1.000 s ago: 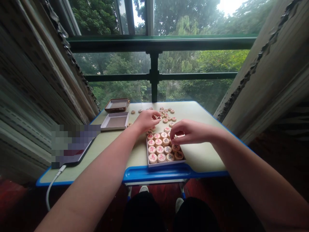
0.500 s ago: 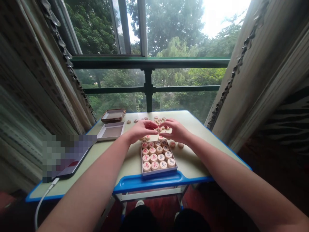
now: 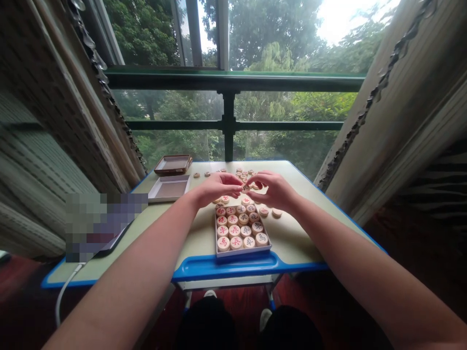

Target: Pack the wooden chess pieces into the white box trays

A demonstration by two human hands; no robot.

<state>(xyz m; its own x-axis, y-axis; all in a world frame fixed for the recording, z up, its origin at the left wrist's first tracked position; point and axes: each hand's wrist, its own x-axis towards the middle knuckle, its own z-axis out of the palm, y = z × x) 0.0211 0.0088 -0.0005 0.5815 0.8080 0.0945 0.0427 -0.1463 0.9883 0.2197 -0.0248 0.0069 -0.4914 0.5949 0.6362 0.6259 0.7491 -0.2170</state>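
Between my two hands, above the table, is a wooden Chinese chess piece (image 3: 245, 187) with a dark character. My left hand (image 3: 218, 187) pinches it between thumb and fingers. Close on its other side, my right hand (image 3: 274, 188) has thumb and curved index finger apart, the index tip at or beside the piece. Nearer to me lies a shallow white box (image 3: 243, 253), filled with rows of chess pieces marked in red and black. Loose pieces lie around and beyond my hands, such as a blank-looking one (image 3: 277, 213) on the right; my fingers partly hide others.
At the back left are a brown-edged box part (image 3: 172, 170) and a white tray (image 3: 150, 195). A blurred-out device with a white cable (image 3: 67, 288) lies on the left. The pale table (image 3: 310, 233) has a blue rim. Curtains hang either side of the window.
The view has tilted down slightly. My right thumb has drawn away from the chess piece, widening its gap from the index finger. My left hand still pinches the piece.
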